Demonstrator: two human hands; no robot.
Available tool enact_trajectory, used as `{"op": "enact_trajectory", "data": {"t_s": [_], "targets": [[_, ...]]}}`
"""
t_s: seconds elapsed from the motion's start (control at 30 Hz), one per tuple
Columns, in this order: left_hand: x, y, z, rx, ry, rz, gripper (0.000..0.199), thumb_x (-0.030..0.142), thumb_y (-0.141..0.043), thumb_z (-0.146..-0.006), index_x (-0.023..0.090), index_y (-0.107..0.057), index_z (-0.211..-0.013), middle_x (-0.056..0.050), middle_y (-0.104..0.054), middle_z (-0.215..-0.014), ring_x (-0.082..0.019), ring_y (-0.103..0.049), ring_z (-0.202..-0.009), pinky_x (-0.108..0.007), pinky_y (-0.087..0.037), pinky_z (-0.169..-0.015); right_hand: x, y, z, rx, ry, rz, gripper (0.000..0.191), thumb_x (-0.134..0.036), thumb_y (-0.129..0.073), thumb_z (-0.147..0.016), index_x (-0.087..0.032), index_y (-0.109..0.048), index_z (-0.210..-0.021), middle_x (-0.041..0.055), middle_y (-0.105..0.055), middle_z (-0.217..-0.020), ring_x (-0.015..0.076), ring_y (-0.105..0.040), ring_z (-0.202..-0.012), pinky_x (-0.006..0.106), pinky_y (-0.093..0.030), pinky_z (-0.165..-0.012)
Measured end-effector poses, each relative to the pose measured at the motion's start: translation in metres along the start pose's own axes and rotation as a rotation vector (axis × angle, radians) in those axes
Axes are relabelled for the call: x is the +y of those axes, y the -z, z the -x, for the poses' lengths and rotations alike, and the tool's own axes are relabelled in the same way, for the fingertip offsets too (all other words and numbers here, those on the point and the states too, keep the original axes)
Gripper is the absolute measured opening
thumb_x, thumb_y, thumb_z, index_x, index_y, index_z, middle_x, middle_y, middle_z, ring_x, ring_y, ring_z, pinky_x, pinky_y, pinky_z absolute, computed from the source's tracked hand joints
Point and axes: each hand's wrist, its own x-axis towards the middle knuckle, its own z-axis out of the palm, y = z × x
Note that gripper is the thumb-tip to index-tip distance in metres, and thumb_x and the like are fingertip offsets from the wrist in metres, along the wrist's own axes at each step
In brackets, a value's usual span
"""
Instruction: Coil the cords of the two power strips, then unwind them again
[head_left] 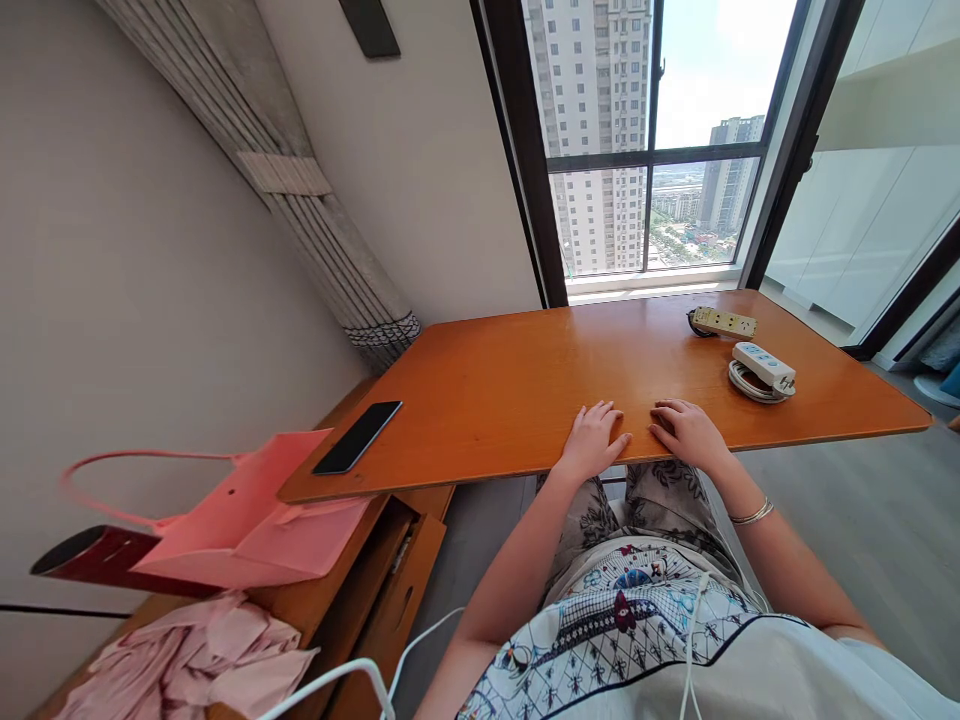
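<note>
My left hand (592, 440) lies flat on the near edge of an orange-brown wooden table (495, 390), its fingers stretched out and nothing held. My right hand (688, 432) rests a little to the right on the same edge, fingers loosely bent but apart, also without anything in it. Nearest to the right hand is a white power strip (765, 366) with its cord coiled under it. Behind that strip sits a cream-coloured power strip (721, 322) with a dark cord. A black smartphone (358, 437) lies at the table's left end.
Left of the table, a pink bag (262, 510) and a crumpled pink cloth (187, 660) lie on a lower wooden cabinet (300, 605). A white cable (420, 640) runs near my left arm. A window (652, 160) and a tied curtain (300, 200) stand beyond the table.
</note>
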Motion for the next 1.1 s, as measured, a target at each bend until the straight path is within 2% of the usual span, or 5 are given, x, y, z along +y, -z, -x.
{"op": "enact_trajectory", "data": {"t_s": [0.5,0.67,0.8,0.87,1.1], "targets": [[-0.001,-0.002,-0.001,0.012,0.000,0.001,0.045,0.044,-0.050,-0.097,0.019,-0.059,-0.134,-0.014,-0.049,-0.156,-0.028,-0.037,-0.150,-0.052,-0.022,-0.126,-0.001,0.000,0.000,0.021,0.010,-0.044,0.031,-0.037,-0.056,-0.096,-0.020,-0.073,-0.115,0.0134,-0.070,-0.127,0.0304,-0.064,-0.120,0.049,-0.049,-0.106],[-0.002,-0.004,-0.001,0.019,-0.002,0.008,0.045,0.045,-0.052,-0.096,0.020,-0.060,-0.133,-0.014,-0.050,-0.156,-0.028,-0.038,-0.150,-0.052,-0.023,-0.126,-0.002,0.021,0.011,0.328,0.007,-0.320,0.028,-0.036,-0.051,-0.097,-0.024,-0.071,-0.113,0.0107,-0.069,-0.127,0.0253,-0.064,-0.120,0.044,-0.050,-0.107],[-0.001,-0.003,-0.001,0.012,0.001,0.008,0.046,0.045,-0.053,-0.096,0.019,-0.060,-0.133,-0.014,-0.049,-0.156,-0.028,-0.037,-0.151,-0.051,-0.022,-0.126,0.023,0.066,0.016,0.668,-0.212,-0.275,0.030,-0.042,-0.050,-0.096,-0.022,-0.069,-0.108,0.0132,-0.070,-0.122,0.0258,-0.062,-0.123,0.044,-0.046,-0.111],[-0.001,-0.003,-0.002,0.014,0.001,0.013,0.046,0.045,-0.052,-0.096,0.019,-0.059,-0.134,-0.014,-0.049,-0.156,-0.028,-0.037,-0.151,-0.051,-0.022,-0.126,0.049,0.091,0.012,0.701,-0.376,-0.211,0.031,-0.040,-0.050,-0.094,-0.021,-0.067,-0.112,0.0128,-0.068,-0.127,0.0255,-0.059,-0.127,0.045,-0.043,-0.113],[-0.002,-0.005,-0.003,0.032,-0.008,0.034,0.045,0.045,-0.052,-0.095,0.021,-0.060,-0.132,-0.014,-0.049,-0.156,-0.028,-0.038,-0.150,-0.052,-0.022,-0.126,0.148,0.135,-0.011,0.284,-0.923,-0.351,0.059,-0.041,-0.069,-0.083,-0.013,-0.057,-0.134,0.0204,-0.059,-0.142,0.0325,-0.058,-0.129,0.042,-0.054,-0.097]]}}
